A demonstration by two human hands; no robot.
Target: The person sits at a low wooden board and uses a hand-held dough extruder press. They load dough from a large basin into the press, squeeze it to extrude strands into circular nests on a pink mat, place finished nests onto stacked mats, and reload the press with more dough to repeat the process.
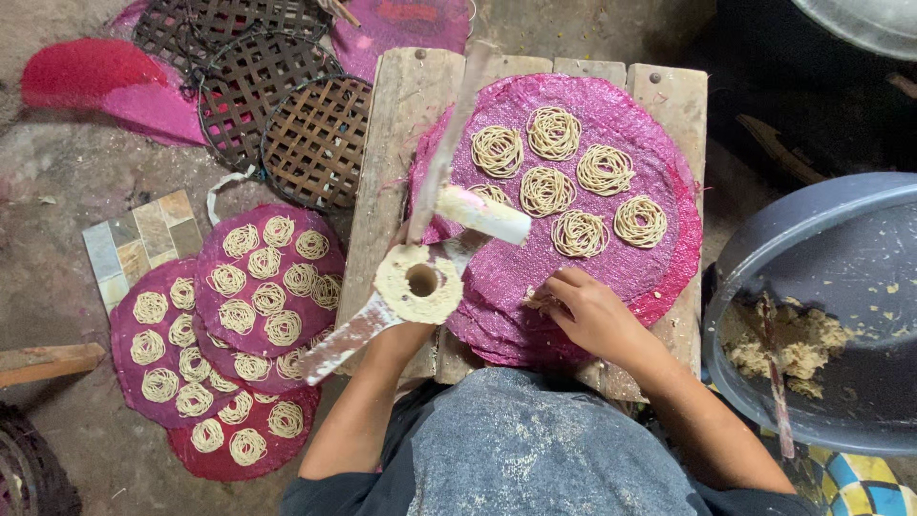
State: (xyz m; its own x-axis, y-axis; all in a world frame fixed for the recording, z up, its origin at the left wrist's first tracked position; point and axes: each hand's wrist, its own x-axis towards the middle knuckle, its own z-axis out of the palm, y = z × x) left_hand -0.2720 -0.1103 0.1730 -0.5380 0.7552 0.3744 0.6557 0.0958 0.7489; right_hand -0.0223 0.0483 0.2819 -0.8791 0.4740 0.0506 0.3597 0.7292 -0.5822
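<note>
Mid-batch, the left hand (406, 330) grips the dough-caked noodle press (418, 282) while right hand (587, 311) fingers pinch noodle strands on the pink mat (659, 162); next comes another coil beside the seven noodle nests (564, 177).

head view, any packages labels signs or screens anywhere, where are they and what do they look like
None show in the head view: no package, label, sign or screen.
What is there: pink woven mats with noodle coils on a wooden stand, brown lattice trays on the floor, and a grey basin of dough at right.
</note>
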